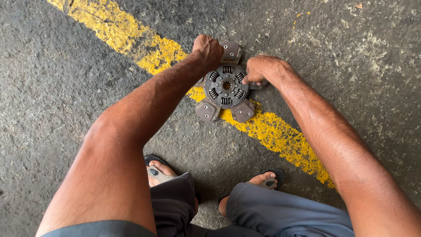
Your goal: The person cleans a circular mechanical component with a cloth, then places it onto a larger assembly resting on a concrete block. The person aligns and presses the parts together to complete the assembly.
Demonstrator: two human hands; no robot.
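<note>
Rough asphalt with a worn yellow stripe under the clutch disc, which lies flat on the line. Our left hand is closed on the disc's 11 o'clock edge, our right hand pinches the 3 o'clock paddle. We'd lift evenly, fingers off the springs. Our sandalled feet stand near at 6 o'clock.

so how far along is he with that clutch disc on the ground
Done: the clutch disc lies flat on the asphalt across the yellow line. In hand: the left hand grips its upper edge, and the right hand presses its right side. Left: it is not yet lifted; no tools show.
</note>
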